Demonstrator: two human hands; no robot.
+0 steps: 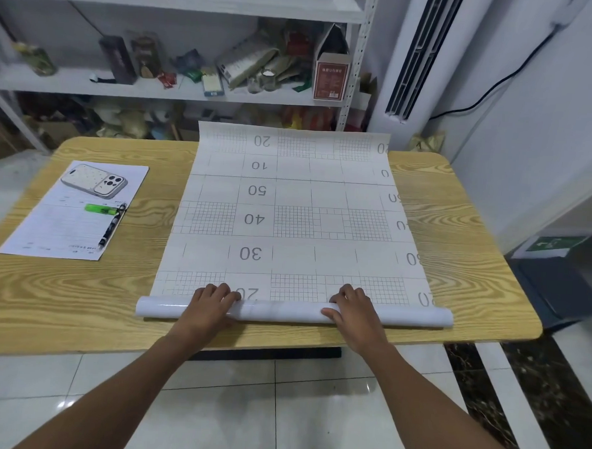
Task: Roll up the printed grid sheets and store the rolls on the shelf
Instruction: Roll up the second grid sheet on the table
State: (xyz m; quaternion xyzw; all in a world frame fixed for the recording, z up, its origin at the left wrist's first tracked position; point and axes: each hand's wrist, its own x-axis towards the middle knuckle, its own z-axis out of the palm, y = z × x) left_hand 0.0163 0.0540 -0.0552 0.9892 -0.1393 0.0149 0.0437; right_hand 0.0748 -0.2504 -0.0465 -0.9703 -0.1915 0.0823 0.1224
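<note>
Both hands on the glossy white rolled-up end of the sheet, near edge of the light wood-grain desk. Left hand sits left of centre, right hand right of centre; palms down, fingers curled loosely over the top of the roll, thumbs on its near side, pressing rather than a full clamp. Roll lies crosswise, parallel to the near desk edge. Past it, the white printed grid sheet lies flat and unrolled, running away to the far edge, where its end curls up slightly. Numbers 20 to 50 read upside down from here. Left on the desk, apart from the sheet: white printed form with a phone picture, green highlighter and black pen on top. Behind the desk, white metal shelf full of boxes and packets.
</note>
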